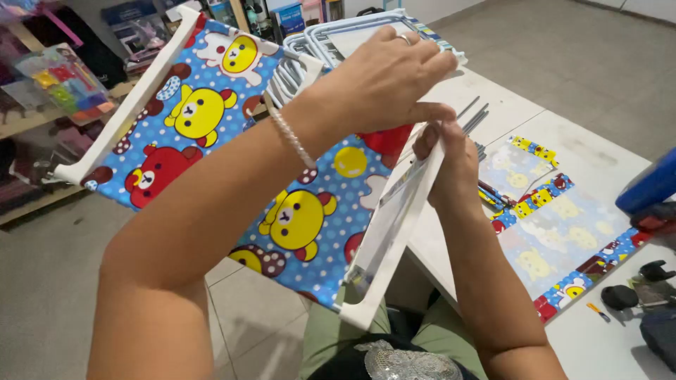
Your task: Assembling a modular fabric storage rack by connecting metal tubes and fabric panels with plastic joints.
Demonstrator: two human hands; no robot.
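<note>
A blue fabric panel [211, 134] printed with yellow and red cartoon bears is stretched between two white plastic rails, held above my lap. My left hand [387, 81], with a pearl bracelet and a ring, reaches across from the left and presses on the top of the near white rail [384, 246]. My right hand [451, 158] grips the same rail from the right side, fingers closed around its upper end. The far white rail [127, 98] runs along the panel's other edge.
A white table [598, 338] on the right carries folded bear-print fabric pieces in clear wrap [556, 239], thin metal rods [475, 116], more white frame parts [331, 35], black small parts [634, 288] and a blue tool [651, 186]. Cluttered shelves [49, 91] stand at the left.
</note>
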